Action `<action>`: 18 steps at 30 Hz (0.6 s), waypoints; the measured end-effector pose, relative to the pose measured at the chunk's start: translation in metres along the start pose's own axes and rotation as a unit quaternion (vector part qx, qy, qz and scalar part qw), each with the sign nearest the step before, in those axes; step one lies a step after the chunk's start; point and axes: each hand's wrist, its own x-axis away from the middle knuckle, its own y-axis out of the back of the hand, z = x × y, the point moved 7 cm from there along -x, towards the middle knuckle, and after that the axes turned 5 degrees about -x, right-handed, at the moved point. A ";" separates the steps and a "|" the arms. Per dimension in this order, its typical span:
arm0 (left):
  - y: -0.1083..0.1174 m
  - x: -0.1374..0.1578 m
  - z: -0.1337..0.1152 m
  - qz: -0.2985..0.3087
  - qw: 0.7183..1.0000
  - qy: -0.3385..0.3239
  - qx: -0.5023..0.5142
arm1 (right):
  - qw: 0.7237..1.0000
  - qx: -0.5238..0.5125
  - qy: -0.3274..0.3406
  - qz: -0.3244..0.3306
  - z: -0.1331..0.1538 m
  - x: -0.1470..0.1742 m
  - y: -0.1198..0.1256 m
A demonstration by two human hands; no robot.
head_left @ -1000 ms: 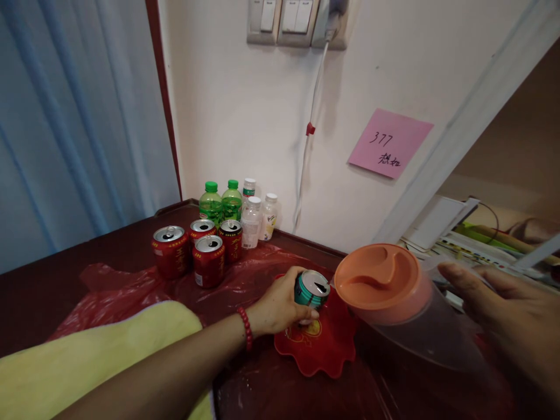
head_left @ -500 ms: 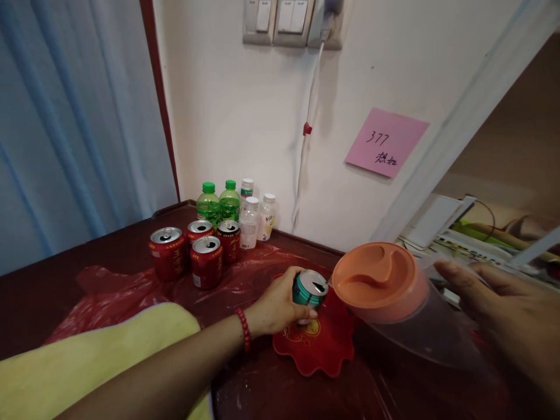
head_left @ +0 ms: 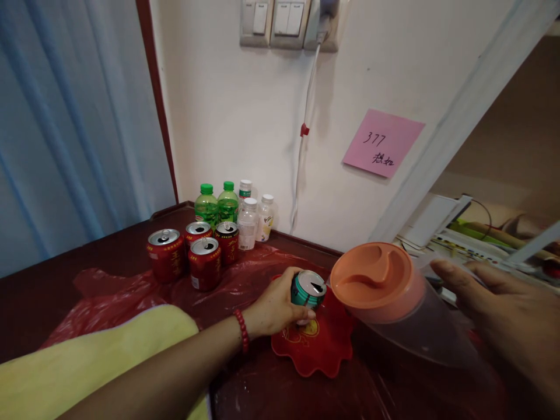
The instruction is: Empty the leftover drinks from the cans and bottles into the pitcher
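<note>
In the lower middle of the frame, the left hand (head_left: 275,306) is curling its fingers around a green can (head_left: 308,290), which is tilting over a red scalloped dish (head_left: 315,350). At lower right, the right hand (head_left: 499,318) is gripping a clear pitcher (head_left: 420,332) with an orange lid (head_left: 371,276), leaning toward the can. Four red cans (head_left: 192,254) are standing at centre left.

Teal can (head_left: 308,290) open, upright; orange-lidded pitcher (head_left: 394,297) tilted.
</note>
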 end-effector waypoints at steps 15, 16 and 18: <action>0.000 -0.001 0.003 -0.003 1.000 -0.016 0.011 | 0.999 0.030 0.020 0.010 -0.004 -0.005 0.000; 0.000 -0.001 0.003 -0.004 1.000 -0.015 0.009 | 0.999 0.033 0.019 0.008 -0.004 -0.005 0.000; 0.001 -0.001 0.002 -0.004 1.000 -0.016 0.010 | 0.999 0.032 0.004 0.008 -0.006 -0.006 0.000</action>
